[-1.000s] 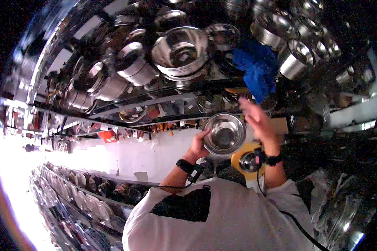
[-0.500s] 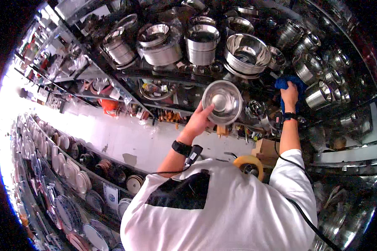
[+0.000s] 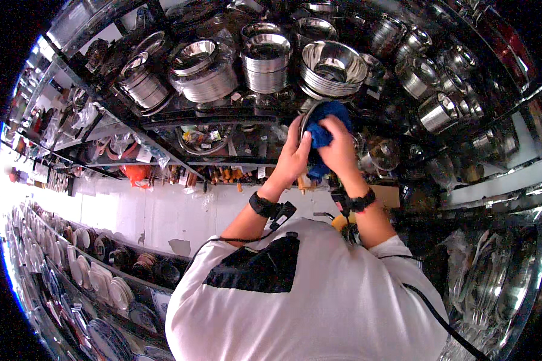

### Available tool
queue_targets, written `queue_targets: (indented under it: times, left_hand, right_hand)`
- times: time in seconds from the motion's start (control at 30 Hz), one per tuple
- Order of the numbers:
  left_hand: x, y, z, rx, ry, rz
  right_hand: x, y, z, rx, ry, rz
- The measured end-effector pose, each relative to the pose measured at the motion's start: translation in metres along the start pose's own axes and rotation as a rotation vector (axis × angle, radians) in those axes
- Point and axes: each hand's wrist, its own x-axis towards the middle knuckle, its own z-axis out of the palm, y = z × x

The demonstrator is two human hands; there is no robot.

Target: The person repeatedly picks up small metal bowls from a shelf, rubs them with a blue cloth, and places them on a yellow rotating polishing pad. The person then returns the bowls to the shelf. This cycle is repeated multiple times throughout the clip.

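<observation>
A metal bowl (image 3: 305,124), tilted nearly edge-on, is gripped at its rim by my left hand (image 3: 293,153). My right hand (image 3: 338,146) clutches a blue cloth (image 3: 332,112) and presses it against the bowl. Most of the bowl is hidden behind the cloth and my fingers. Just beyond my hands, on the shelf, stands a stack of wide shiny bowls (image 3: 333,71).
More stacked metal bowls (image 3: 203,75) and pots (image 3: 438,113) crowd the dark shelf (image 3: 235,114) ahead. An orange bag (image 3: 137,174) hangs on the lower level. Racks of plates (image 3: 117,292) line the left side. A cardboard box (image 3: 384,195) sits at right.
My right hand has brought the blue cloth leftward from the shelf onto the bowl. The bowl has turned from facing up to edge-on in my left hand. The view has shifted slightly.
</observation>
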Motion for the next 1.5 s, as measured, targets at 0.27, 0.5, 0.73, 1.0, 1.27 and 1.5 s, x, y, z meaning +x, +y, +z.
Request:
queue_targets:
  times: [0.27,0.5,0.73,1.0,1.27,1.5]
  left_hand:
    - [0.021,0.004,-0.038,-0.029,0.007,-0.133]
    - [0.020,0.030,-0.067,-0.465,0.229,-0.467]
    - [0.022,0.019,-0.075,-0.520,0.267,-0.394]
    - [0.008,0.009,-0.040,0.093,0.047,0.021]
    - [0.000,0.020,-0.023,0.346,0.074,0.125]
    - [0.007,0.027,-0.037,0.421,-0.018,0.205]
  right_hand:
    - [0.002,0.009,0.008,0.018,-0.483,-0.284]
    - [-0.012,-0.004,-0.049,0.388,-0.426,-0.267]
    - [-0.037,0.093,-0.066,0.764,0.264,0.415]
    - [-0.007,0.009,-0.037,0.284,0.265,0.014]
    - [0.007,-0.021,0.021,-0.250,-0.141,0.063]
    - [0.000,-0.009,0.029,0.505,-0.247,0.354]
